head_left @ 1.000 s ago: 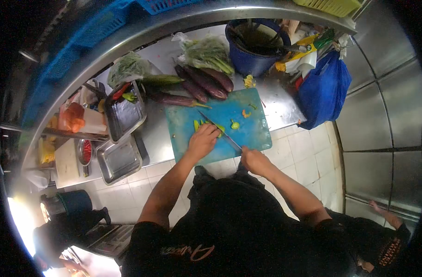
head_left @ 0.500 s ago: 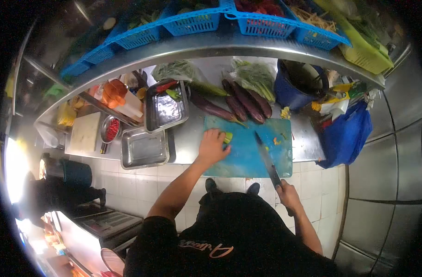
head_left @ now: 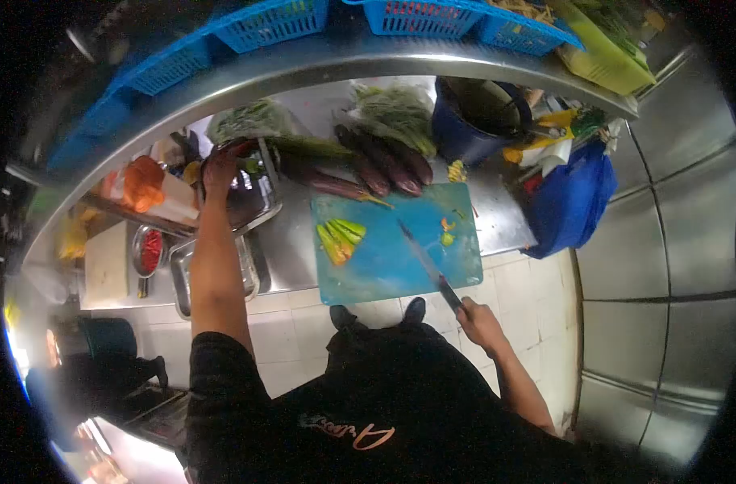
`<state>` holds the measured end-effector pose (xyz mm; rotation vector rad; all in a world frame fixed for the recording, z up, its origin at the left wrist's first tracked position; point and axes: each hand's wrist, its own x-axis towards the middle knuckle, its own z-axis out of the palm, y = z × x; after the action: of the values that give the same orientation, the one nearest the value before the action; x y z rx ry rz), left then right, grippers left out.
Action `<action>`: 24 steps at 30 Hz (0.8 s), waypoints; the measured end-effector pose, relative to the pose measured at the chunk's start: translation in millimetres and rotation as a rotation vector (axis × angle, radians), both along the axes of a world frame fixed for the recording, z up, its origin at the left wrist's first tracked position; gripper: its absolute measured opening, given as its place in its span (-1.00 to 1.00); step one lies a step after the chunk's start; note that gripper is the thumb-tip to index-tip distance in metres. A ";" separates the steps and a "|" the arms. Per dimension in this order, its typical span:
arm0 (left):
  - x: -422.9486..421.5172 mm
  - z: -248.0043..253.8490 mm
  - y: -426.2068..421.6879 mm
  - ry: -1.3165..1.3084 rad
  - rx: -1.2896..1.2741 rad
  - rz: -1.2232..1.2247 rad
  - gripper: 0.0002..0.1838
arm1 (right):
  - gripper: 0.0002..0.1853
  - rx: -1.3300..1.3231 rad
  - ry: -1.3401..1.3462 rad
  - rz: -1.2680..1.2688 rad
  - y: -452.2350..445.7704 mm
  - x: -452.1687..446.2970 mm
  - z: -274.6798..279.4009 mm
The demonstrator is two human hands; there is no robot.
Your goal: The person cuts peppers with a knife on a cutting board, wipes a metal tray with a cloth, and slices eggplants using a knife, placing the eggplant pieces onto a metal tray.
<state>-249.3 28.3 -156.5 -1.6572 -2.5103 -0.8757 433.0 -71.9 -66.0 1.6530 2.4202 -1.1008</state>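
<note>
My right hand point(head_left: 479, 324) grips the handle of a kitchen knife point(head_left: 420, 256), whose blade angles up and left over a blue cutting board point(head_left: 376, 278). On the board's left side lie cut green pepper pieces point(head_left: 341, 239). Small scraps point(head_left: 447, 238) sit near its right side. My left hand point(head_left: 220, 173) reaches over the left rim of a deep metal tray point(head_left: 263, 211) that holds a red pepper and a green one. Its fingers are dark and blurred against the red pepper, so I cannot see whether they hold it.
Several eggplants point(head_left: 384, 165) and bagged greens point(head_left: 392, 113) lie behind the board. A dark blue bucket point(head_left: 477, 121) stands at back right, near a blue bag point(head_left: 573, 202). Left are a shallow tray point(head_left: 180, 278) and a bowl of chopped red chillies point(head_left: 149, 250). A metal shelf point(head_left: 368, 68) overhangs.
My left hand has left the green pepper pieces on the board and moved left to the deep tray. The view has shifted right; the knife stays in my right hand.
</note>
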 end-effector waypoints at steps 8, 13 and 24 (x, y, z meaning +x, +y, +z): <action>17.6 26.1 16.9 0.017 -0.207 0.588 -0.32 | -0.38 0.126 -0.202 0.087 -25.2 -2.9 8.6; -15.6 -5.2 29.9 0.010 0.106 0.702 -0.46 | -0.43 0.185 -0.249 -0.100 -25.0 -8.4 -9.0; 379.6 91.3 -55.0 -0.493 0.198 -0.545 -0.79 | -0.67 -0.039 0.224 -0.190 -5.4 8.7 -6.3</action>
<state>130.3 -26.7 -65.2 -2.3239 -2.1081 -1.6999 441.7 -77.3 -72.3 1.8721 2.3857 -1.4226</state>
